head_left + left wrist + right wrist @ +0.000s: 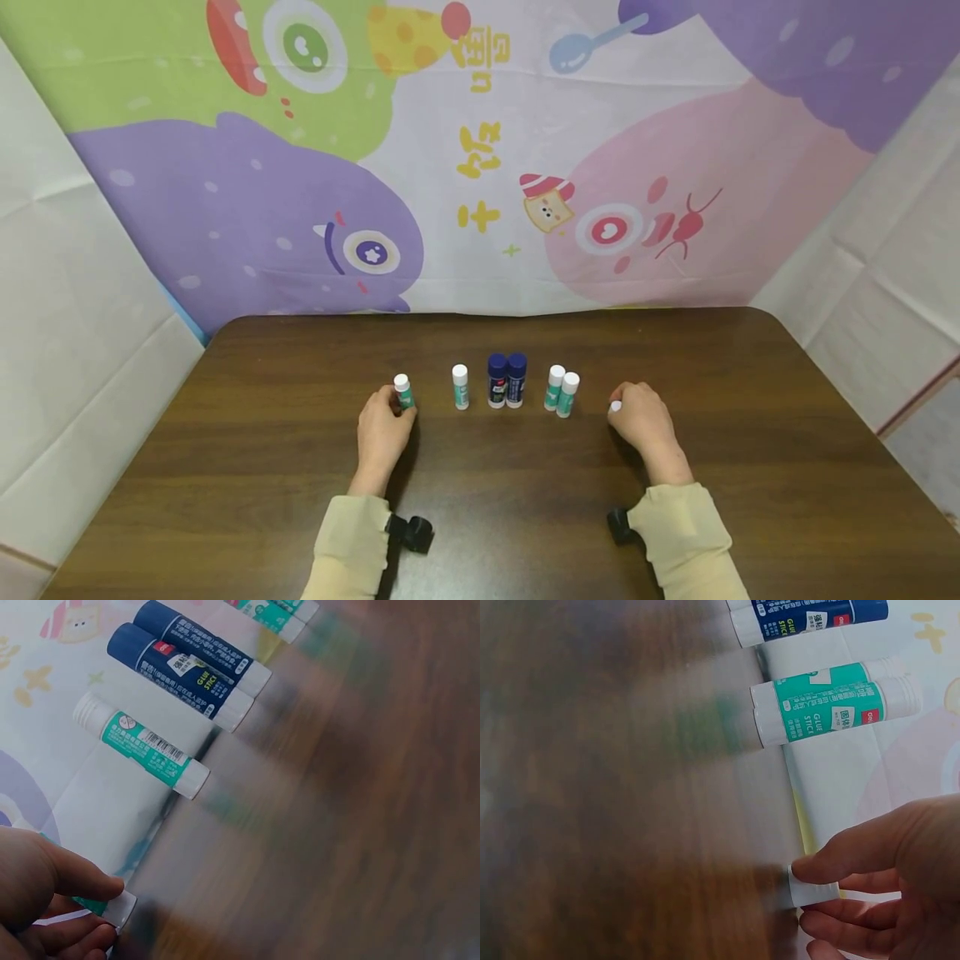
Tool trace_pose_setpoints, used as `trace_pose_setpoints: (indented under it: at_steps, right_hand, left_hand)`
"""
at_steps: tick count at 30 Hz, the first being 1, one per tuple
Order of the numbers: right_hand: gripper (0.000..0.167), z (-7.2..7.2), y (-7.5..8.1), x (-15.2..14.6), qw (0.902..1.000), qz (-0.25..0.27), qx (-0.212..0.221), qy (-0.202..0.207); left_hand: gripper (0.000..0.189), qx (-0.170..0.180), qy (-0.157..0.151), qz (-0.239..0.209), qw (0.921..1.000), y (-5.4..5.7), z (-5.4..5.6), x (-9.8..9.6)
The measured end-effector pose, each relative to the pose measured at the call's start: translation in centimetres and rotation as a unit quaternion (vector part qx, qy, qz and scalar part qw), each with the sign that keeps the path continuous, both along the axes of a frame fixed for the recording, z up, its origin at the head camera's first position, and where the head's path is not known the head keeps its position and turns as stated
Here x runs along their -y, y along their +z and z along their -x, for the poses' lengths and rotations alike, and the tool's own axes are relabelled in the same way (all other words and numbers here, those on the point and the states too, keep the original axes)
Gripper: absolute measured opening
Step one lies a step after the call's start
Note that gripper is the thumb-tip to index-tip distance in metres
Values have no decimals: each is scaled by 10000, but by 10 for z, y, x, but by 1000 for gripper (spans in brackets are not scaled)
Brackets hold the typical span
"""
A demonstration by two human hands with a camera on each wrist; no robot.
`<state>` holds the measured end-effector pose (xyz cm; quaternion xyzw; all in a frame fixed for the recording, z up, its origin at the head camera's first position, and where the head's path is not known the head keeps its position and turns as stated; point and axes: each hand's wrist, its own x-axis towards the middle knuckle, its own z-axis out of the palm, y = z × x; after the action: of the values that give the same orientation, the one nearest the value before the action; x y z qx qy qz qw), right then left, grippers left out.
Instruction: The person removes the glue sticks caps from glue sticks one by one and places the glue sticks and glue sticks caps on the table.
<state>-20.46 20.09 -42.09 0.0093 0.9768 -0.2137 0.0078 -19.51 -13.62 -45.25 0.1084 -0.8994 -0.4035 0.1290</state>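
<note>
My left hand (382, 431) pinches a green glue stick with a white cap (402, 390), upright on the table at the left of the row. In the left wrist view its white base (120, 908) pokes out below the thumb. Over on the right, my right hand (645, 419) grips a glue stick (814, 891) that the fingers mostly hide; only its white ends show. Between the hands stand a single green glue stick (461, 388), two dark blue glue sticks (497, 383) side by side, and two green glue sticks (567, 396) close together.
All of this is on a brown wooden table (510, 508). Behind its far edge hangs a cloth printed with cartoon monsters (480, 275). Pale panels (82, 333) flank both sides. A black wrist camera (411, 533) is strapped at the left sleeve.
</note>
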Motion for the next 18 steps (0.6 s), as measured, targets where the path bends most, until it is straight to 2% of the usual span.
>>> trace_pose_setpoints:
  at_steps: [9,12,18]
  right_hand:
    - [33,-1,5,1,9997,34,200,-102]
    - [35,-1,8,2,9998,-7,116,-151]
    - [40,-2,15,6,9998,-104,-151,-97]
  left_hand:
    - [42,-8,-7,47,10000,2,1,-4]
    - [49,-44,-9,0,10000,4,0,-6]
    - [57,163,-85,-173,9997,9,-1,-9]
